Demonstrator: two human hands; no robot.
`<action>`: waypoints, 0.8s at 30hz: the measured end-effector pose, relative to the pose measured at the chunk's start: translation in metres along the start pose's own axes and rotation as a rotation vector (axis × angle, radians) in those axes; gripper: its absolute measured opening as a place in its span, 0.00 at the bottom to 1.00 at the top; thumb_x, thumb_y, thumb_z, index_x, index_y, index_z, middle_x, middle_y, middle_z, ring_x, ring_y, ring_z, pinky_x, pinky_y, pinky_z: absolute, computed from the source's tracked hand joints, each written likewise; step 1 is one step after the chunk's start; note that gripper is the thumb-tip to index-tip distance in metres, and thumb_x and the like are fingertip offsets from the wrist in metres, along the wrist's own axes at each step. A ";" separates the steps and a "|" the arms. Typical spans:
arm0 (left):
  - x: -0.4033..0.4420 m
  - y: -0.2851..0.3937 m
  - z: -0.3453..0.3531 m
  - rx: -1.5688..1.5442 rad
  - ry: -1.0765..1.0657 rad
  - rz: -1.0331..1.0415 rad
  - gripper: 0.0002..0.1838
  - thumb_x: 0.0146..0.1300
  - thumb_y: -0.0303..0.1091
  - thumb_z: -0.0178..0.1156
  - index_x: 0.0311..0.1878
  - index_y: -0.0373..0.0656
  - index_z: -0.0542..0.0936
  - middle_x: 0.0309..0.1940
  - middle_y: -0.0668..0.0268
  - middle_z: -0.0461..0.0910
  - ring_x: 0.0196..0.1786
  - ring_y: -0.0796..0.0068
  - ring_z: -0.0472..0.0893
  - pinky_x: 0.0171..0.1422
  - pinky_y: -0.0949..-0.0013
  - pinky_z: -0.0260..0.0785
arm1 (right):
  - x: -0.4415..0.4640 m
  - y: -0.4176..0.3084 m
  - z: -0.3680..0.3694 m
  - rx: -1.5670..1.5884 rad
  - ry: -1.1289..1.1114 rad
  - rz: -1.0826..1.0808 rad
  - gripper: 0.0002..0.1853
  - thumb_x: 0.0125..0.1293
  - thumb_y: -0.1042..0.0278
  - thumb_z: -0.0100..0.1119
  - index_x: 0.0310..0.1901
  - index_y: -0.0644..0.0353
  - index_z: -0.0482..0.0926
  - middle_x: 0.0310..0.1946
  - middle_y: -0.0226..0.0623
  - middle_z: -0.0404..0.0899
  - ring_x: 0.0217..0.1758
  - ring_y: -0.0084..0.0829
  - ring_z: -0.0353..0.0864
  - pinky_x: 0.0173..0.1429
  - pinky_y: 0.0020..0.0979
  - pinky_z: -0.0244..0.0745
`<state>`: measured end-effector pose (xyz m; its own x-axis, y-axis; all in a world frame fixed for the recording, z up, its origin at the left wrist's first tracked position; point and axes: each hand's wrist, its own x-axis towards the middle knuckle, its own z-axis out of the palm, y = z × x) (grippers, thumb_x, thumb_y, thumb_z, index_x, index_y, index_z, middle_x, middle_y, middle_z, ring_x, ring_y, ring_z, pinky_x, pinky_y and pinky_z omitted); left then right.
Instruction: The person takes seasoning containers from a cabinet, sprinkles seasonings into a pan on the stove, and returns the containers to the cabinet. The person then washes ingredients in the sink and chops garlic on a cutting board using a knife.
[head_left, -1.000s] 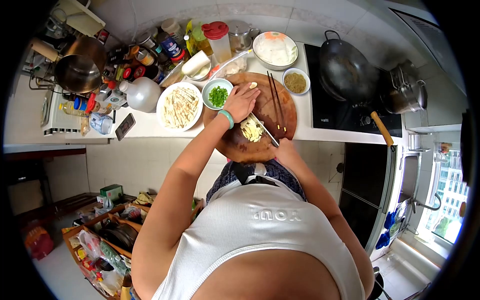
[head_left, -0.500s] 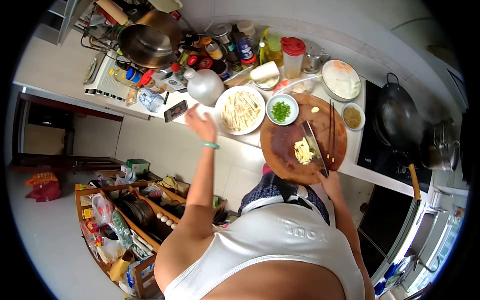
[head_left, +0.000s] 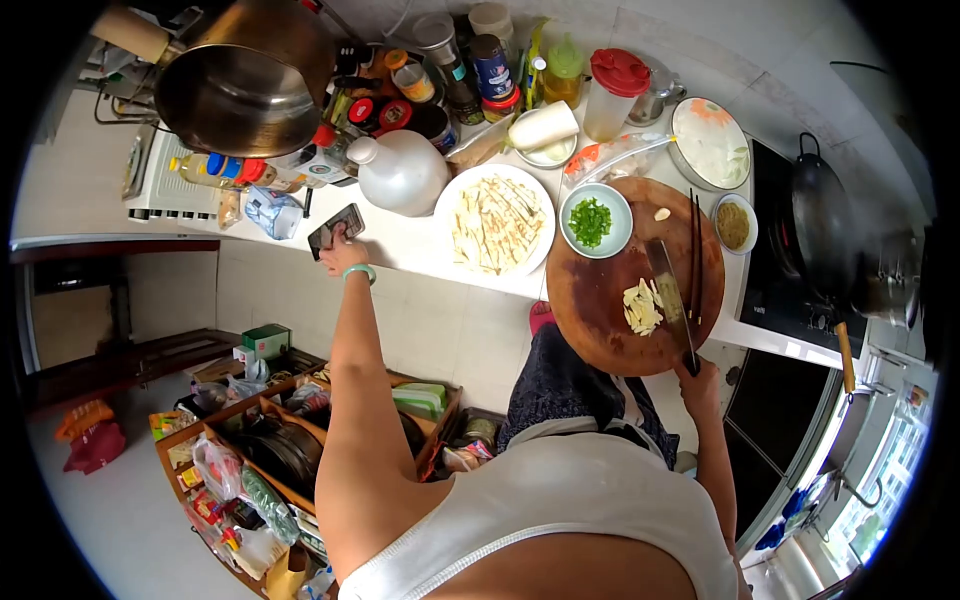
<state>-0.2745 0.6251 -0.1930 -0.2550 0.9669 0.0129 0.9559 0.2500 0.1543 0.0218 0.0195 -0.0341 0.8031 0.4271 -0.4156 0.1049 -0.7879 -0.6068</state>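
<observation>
My left hand (head_left: 343, 254), with a green bangle (head_left: 359, 271) at its wrist, touches the near edge of a phone (head_left: 330, 228) at the counter's front. A fingertip rests on the screen; the phone appears to lie flat. My right hand (head_left: 700, 388) grips the handle of a kitchen knife (head_left: 669, 293). Its blade rests on the round wooden cutting board (head_left: 590, 320), just right of a small pile of sliced garlic (head_left: 642, 306). Also on the board are a bowl of chopped green onion (head_left: 590, 222), one garlic clove (head_left: 662, 214) and a pair of chopsticks (head_left: 696, 260).
A plate of pale strips (head_left: 496, 222) stands left of the board, beside a large white jug (head_left: 403, 172). Bottles and jars line the wall. Right of the board are a small bowl of brownish food (head_left: 736, 224) and a wok (head_left: 815, 225) on the stove.
My left hand has moved left and down onto the phone; before, it was in the air beside it. The knife stays in my right hand. The view has shifted slightly.
</observation>
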 end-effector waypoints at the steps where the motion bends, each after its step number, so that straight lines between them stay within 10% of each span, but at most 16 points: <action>1: -0.009 0.001 -0.004 -0.068 0.033 0.079 0.31 0.51 0.32 0.61 0.59 0.73 0.74 0.54 0.62 0.62 0.60 0.60 0.63 0.62 0.51 0.54 | -0.003 0.001 0.000 -0.004 0.001 0.009 0.20 0.64 0.59 0.62 0.21 0.65 0.71 0.11 0.31 0.67 0.13 0.21 0.66 0.19 0.31 0.62; 3: -0.039 0.011 -0.030 -0.244 0.082 0.185 0.32 0.48 0.25 0.58 0.58 0.68 0.76 0.55 0.61 0.61 0.59 0.59 0.64 0.64 0.51 0.54 | -0.007 -0.016 -0.004 0.018 -0.017 0.069 0.15 0.59 0.64 0.63 0.28 0.71 0.74 0.16 0.50 0.69 0.18 0.43 0.68 0.28 0.40 0.67; 8: -0.146 0.019 -0.094 -0.625 0.222 0.281 0.30 0.48 0.20 0.53 0.59 0.48 0.75 0.56 0.58 0.60 0.56 0.59 0.65 0.63 0.58 0.56 | -0.001 -0.007 -0.013 -0.037 -0.047 0.040 0.17 0.59 0.62 0.65 0.27 0.70 0.76 0.17 0.51 0.71 0.19 0.49 0.69 0.29 0.41 0.67; 10: -0.210 0.030 -0.127 -0.887 0.083 0.375 0.29 0.49 0.17 0.51 0.58 0.44 0.74 0.56 0.58 0.62 0.56 0.60 0.65 0.63 0.61 0.57 | 0.002 0.004 -0.021 -0.094 -0.028 -0.230 0.21 0.61 0.56 0.65 0.25 0.69 0.75 0.12 0.40 0.64 0.16 0.28 0.67 0.25 0.35 0.64; 12: -0.265 0.051 -0.145 -0.948 0.022 0.528 0.26 0.52 0.17 0.50 0.57 0.42 0.74 0.53 0.58 0.69 0.54 0.61 0.67 0.62 0.62 0.59 | 0.013 0.000 -0.035 -0.184 -0.101 -0.229 0.19 0.58 0.54 0.67 0.28 0.66 0.79 0.20 0.52 0.76 0.27 0.52 0.77 0.34 0.45 0.71; 14: -0.318 0.077 -0.169 -1.080 -0.302 0.919 0.22 0.56 0.19 0.52 0.56 0.41 0.75 0.50 0.58 0.75 0.53 0.59 0.71 0.61 0.60 0.60 | 0.033 0.000 -0.046 -0.309 -0.188 -0.305 0.23 0.57 0.46 0.65 0.29 0.63 0.81 0.23 0.51 0.78 0.30 0.51 0.79 0.37 0.44 0.73; 16: -0.356 0.104 -0.184 -0.862 -0.192 1.259 0.18 0.61 0.26 0.54 0.55 0.41 0.76 0.50 0.56 0.77 0.54 0.55 0.74 0.62 0.57 0.61 | 0.057 -0.001 -0.051 -0.330 -0.228 -0.405 0.24 0.55 0.41 0.64 0.29 0.60 0.83 0.25 0.49 0.80 0.31 0.49 0.80 0.38 0.43 0.74; 24: -0.415 0.129 -0.143 -0.436 -0.253 1.371 0.18 0.70 0.36 0.48 0.57 0.42 0.78 0.60 0.58 0.73 0.65 0.56 0.69 0.65 0.53 0.59 | 0.150 -0.036 -0.072 -0.567 -0.528 -0.688 0.14 0.48 0.54 0.64 0.25 0.58 0.84 0.23 0.47 0.80 0.30 0.47 0.81 0.37 0.44 0.75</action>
<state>-0.0666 0.2489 -0.0368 0.8760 0.4240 0.2297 0.2926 -0.8460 0.4457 0.1810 0.0800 -0.0260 0.1199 0.8962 -0.4272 0.8141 -0.3350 -0.4744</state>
